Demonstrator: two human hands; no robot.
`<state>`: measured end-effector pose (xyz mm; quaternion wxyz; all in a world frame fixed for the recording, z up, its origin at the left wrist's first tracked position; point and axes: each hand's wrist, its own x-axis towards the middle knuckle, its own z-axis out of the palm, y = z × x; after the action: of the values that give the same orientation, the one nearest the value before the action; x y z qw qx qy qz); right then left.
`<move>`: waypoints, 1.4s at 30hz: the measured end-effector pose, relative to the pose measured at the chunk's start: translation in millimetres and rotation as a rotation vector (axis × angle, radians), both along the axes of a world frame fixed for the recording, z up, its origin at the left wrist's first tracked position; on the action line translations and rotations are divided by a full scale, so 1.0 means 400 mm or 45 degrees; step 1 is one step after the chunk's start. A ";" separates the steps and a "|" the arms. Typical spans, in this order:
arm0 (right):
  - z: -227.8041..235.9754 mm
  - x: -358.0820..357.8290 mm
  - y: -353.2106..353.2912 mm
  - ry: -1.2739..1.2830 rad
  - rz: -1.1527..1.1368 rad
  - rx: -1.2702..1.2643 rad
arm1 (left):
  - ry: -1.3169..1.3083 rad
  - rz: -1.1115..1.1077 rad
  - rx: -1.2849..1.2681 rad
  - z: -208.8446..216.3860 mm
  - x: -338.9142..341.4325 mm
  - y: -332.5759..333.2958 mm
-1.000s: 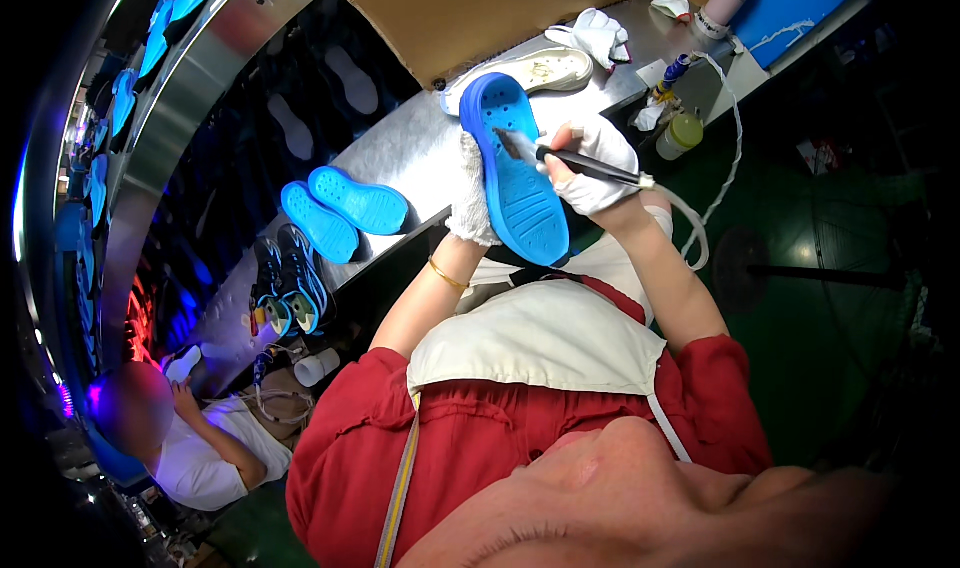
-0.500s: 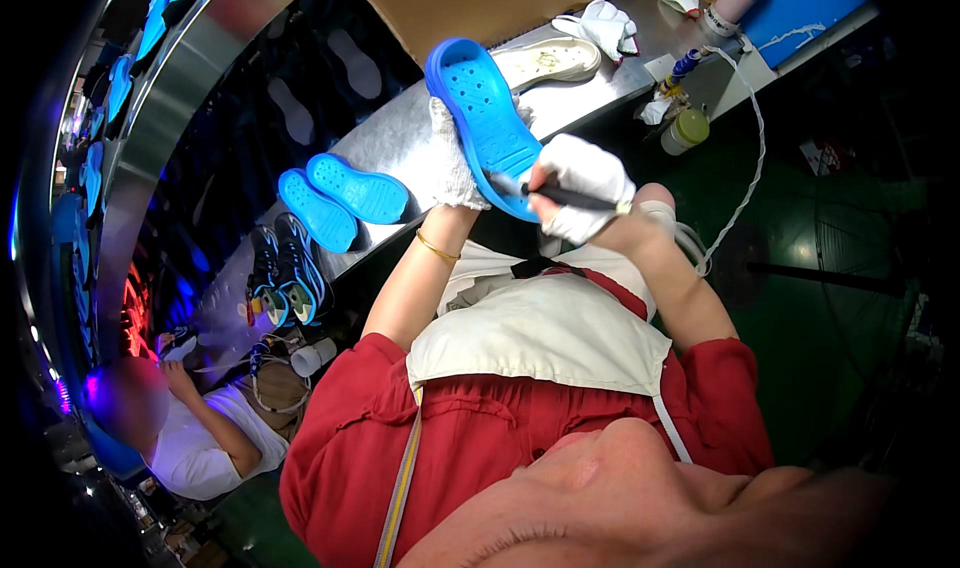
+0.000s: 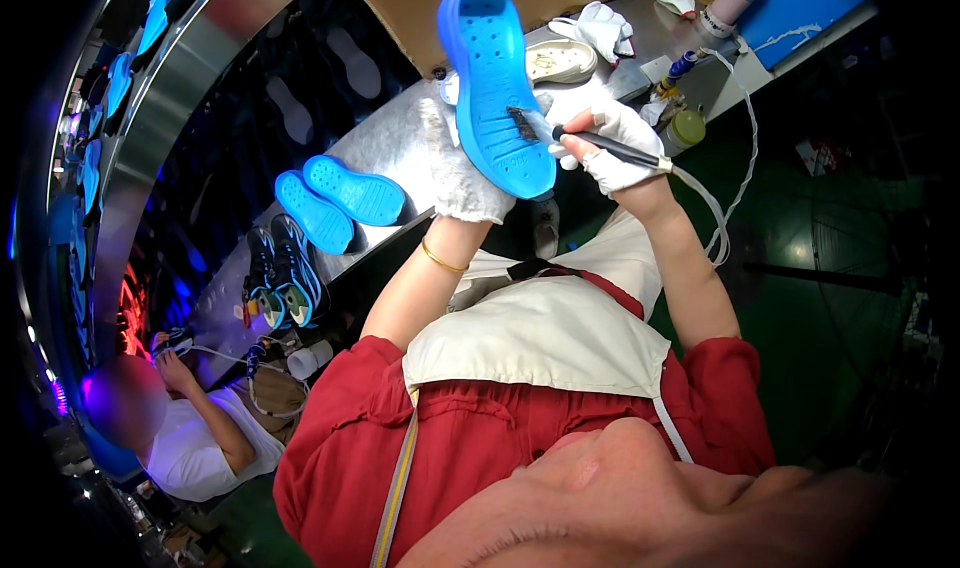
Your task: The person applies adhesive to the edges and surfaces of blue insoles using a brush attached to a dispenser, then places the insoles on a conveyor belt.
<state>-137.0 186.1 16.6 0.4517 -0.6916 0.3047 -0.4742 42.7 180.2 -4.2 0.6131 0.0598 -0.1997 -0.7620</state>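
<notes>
My left hand (image 3: 455, 158), in a white knit glove, is closed around the left side of a blue shoe sole (image 3: 485, 78) and holds it up with its hollow inner face showing. My right hand (image 3: 615, 148), in a white glove with bare fingertips, grips a brush (image 3: 600, 146) with a black handle. A pale hose runs from the handle's rear end. The dark bristles touch the sole's inner face near its right edge. Behind the sole, partly covered, a cream-coloured sole (image 3: 562, 61) lies on the metal bench.
On the bench (image 3: 385, 133) lie two blue soles (image 3: 350, 190); dark sneakers (image 3: 287, 278) stand farther left. White gloves (image 3: 602, 30), a pink cylinder (image 3: 733, 3) and a yellowish jar (image 3: 686, 128) are at the right. A conveyor (image 3: 150, 118) carries blue soles. A co-worker (image 3: 210, 433) sits lower left.
Both hands have moved up and the blue sole is now higher and more upright. The brush has shifted from the sole's lower left edge to its right side, its hose now plainer.
</notes>
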 end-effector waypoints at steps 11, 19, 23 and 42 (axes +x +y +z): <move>-0.017 0.056 0.056 -0.287 -0.019 0.086 | -0.125 0.172 -0.139 0.030 -0.003 -0.003; -0.010 0.071 0.058 -0.504 0.047 0.409 | -0.196 0.152 -0.046 0.015 0.038 -0.021; -0.013 0.068 0.067 0.040 -0.033 -0.471 | -0.033 -0.036 -0.094 0.021 0.048 -0.038; -0.032 0.069 0.046 0.001 -0.029 -0.642 | -0.157 -0.373 -0.195 0.052 0.092 -0.049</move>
<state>-109.6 204.7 3.8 0.2596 -0.7790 0.1847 -0.5400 79.6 160.4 16.8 0.4849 0.0297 -0.3010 -0.8206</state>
